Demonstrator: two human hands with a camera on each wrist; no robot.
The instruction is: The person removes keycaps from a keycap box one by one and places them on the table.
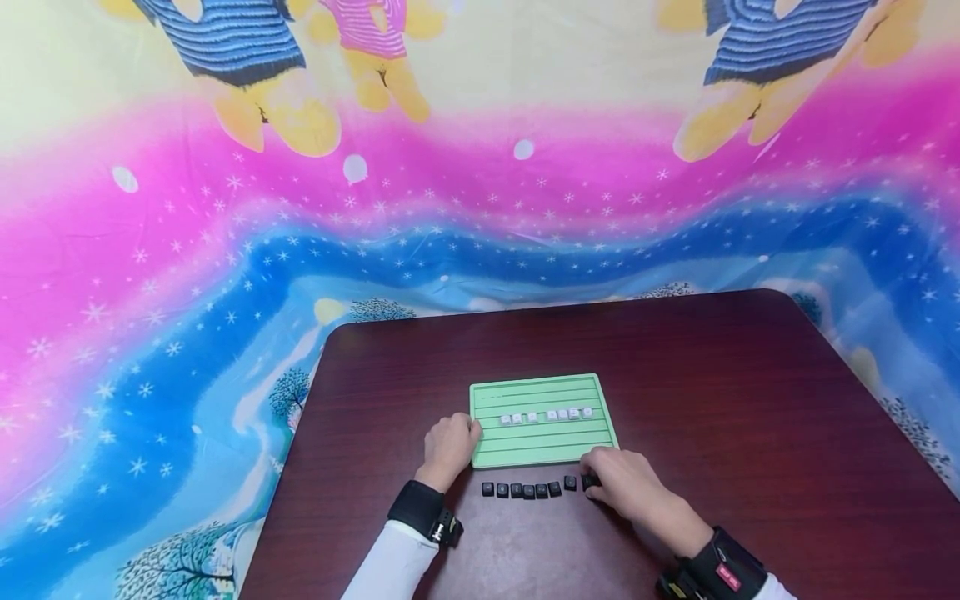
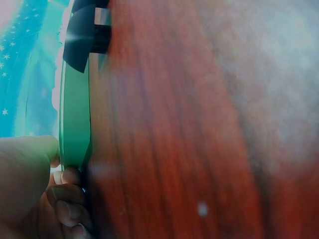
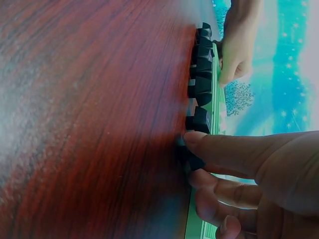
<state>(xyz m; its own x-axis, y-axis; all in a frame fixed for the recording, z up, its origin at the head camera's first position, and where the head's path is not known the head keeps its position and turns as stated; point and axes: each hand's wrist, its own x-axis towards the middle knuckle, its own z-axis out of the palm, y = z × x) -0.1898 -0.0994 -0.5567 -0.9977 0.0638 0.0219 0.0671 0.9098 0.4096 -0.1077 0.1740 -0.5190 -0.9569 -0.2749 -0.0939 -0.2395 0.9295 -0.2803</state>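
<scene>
A green ridged board (image 1: 540, 451) lies on the table, with several white keycaps (image 1: 563, 414) lined up across its middle. My left hand (image 1: 450, 446) grips the board's left edge, thumb on its upper side and the other fingers curled at its lower side in the left wrist view. In front of the board runs a row of several black keycaps (image 1: 516, 491). At the right end of that row, my right hand (image 1: 633, 487) pinches one black keycap (image 3: 190, 158) between thumb and fingers, close to the tabletop. Letters on the keycaps are too small to read.
The dark red wooden table (image 1: 712, 375) has rounded far corners. Behind it hangs a patterned cloth (image 1: 480, 183) in pink and blue. Black bands with small cameras (image 1: 447, 528) sit on both wrists.
</scene>
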